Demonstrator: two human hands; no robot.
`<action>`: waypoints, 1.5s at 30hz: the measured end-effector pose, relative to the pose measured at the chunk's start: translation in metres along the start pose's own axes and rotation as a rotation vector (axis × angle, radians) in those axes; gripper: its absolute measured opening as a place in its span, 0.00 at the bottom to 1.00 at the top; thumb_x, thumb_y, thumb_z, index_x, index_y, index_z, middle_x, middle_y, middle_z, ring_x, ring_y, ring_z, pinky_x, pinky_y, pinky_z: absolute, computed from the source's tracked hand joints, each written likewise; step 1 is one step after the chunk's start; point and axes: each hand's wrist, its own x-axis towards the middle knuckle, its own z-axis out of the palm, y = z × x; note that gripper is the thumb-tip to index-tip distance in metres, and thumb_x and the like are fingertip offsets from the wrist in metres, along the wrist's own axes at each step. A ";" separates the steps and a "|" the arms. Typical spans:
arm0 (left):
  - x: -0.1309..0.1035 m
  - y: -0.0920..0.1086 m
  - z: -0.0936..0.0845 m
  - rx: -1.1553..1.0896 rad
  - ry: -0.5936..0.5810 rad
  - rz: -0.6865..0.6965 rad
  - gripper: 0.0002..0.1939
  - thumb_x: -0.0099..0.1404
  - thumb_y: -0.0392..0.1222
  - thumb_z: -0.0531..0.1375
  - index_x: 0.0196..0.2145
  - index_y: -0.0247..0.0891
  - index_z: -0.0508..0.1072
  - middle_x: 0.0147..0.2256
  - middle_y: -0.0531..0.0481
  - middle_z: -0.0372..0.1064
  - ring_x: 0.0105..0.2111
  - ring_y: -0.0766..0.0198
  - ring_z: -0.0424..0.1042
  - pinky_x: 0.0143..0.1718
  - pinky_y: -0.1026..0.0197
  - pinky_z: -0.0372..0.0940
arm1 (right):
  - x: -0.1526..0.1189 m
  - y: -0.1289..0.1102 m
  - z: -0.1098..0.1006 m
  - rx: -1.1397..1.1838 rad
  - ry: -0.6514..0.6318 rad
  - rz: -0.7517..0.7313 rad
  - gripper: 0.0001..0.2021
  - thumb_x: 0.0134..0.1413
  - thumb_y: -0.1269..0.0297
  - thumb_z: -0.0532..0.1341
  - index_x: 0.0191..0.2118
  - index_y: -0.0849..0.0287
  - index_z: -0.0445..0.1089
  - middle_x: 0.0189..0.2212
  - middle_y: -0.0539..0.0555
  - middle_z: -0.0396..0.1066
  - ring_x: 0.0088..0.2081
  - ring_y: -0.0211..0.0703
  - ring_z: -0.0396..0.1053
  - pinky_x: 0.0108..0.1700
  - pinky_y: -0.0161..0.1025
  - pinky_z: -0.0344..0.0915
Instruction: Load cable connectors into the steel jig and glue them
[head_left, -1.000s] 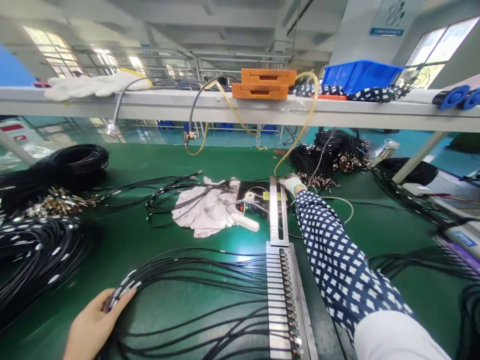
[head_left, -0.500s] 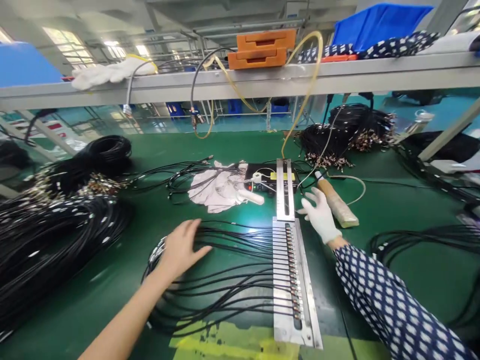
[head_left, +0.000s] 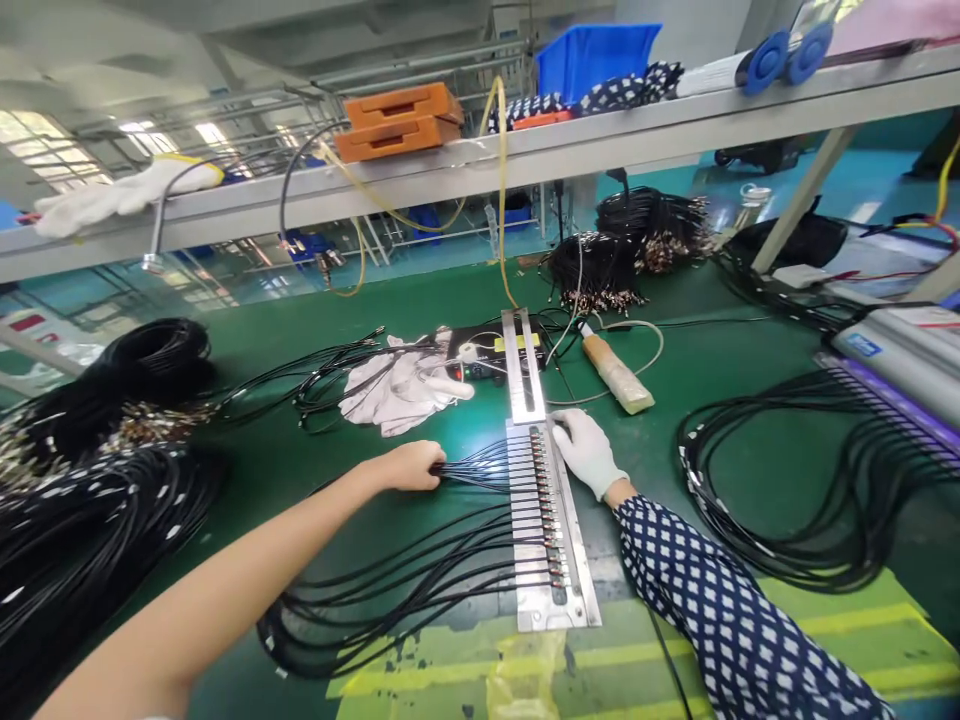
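Note:
My bare left hand (head_left: 414, 467) is closed round a bunch of black cables (head_left: 476, 470), left of a slotted metal fixture (head_left: 529, 600). These cables run from the fist to the upper slots of the fixture, their metal ends lined up along it. Lower down, more black cables (head_left: 420, 560) fan out loosely from the same fixture toward a coil at the left. My right hand (head_left: 589, 452), in a white glove, has its fingers closed at the fixture's upper right edge. Behind the fixture, a slotted metal bar (head_left: 523, 365) extends away across a black box (head_left: 480, 365) with lit indicators.
Large black cable bundles (head_left: 97, 560) crowd the left side. A white glove (head_left: 397, 385) lies behind my left hand. A wrapped tan handle (head_left: 619, 370) rests beyond my right hand. At right are a cable coil (head_left: 750, 520) and a grey device (head_left: 907, 350). A shelf (head_left: 675, 125) spans the back.
My left hand has moved right and closed on the upper cables, drawing them together. My right hand has come down to the fixture's edge and its spread fingers have closed. The view has shifted right.

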 end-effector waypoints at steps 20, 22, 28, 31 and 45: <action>-0.030 -0.016 0.007 -0.119 0.095 -0.025 0.21 0.70 0.59 0.47 0.29 0.39 0.62 0.27 0.51 0.62 0.28 0.61 0.64 0.32 0.62 0.56 | -0.002 -0.004 0.001 -0.148 -0.035 -0.036 0.15 0.66 0.61 0.51 0.52 0.57 0.68 0.48 0.58 0.72 0.48 0.51 0.67 0.51 0.44 0.61; -0.031 -0.020 0.007 -0.124 0.108 -0.020 0.21 0.71 0.58 0.45 0.30 0.40 0.61 0.28 0.52 0.62 0.29 0.62 0.64 0.33 0.62 0.55 | -0.002 -0.004 0.002 -0.150 -0.033 -0.033 0.15 0.66 0.61 0.51 0.52 0.57 0.68 0.49 0.58 0.72 0.48 0.51 0.67 0.51 0.44 0.60; -0.033 -0.019 0.017 -0.190 0.075 -0.029 0.22 0.68 0.61 0.50 0.28 0.40 0.61 0.24 0.54 0.58 0.26 0.63 0.60 0.30 0.63 0.51 | -0.001 -0.001 0.003 -0.142 -0.041 -0.041 0.14 0.65 0.61 0.52 0.52 0.56 0.68 0.48 0.57 0.72 0.48 0.50 0.67 0.51 0.43 0.60; -0.039 -0.017 0.014 -0.275 0.015 0.007 0.25 0.68 0.62 0.49 0.26 0.39 0.62 0.25 0.54 0.58 0.27 0.64 0.61 0.30 0.64 0.54 | -0.001 0.000 0.003 -0.142 -0.045 -0.040 0.14 0.64 0.61 0.53 0.52 0.56 0.68 0.48 0.57 0.72 0.48 0.50 0.67 0.51 0.43 0.60; -0.049 -0.022 0.026 -0.451 -0.009 -0.027 0.27 0.69 0.64 0.47 0.25 0.38 0.61 0.26 0.54 0.59 0.28 0.65 0.58 0.32 0.63 0.54 | -0.001 -0.004 0.000 -0.143 -0.058 -0.020 0.14 0.65 0.61 0.53 0.51 0.56 0.69 0.47 0.57 0.72 0.46 0.49 0.67 0.50 0.43 0.60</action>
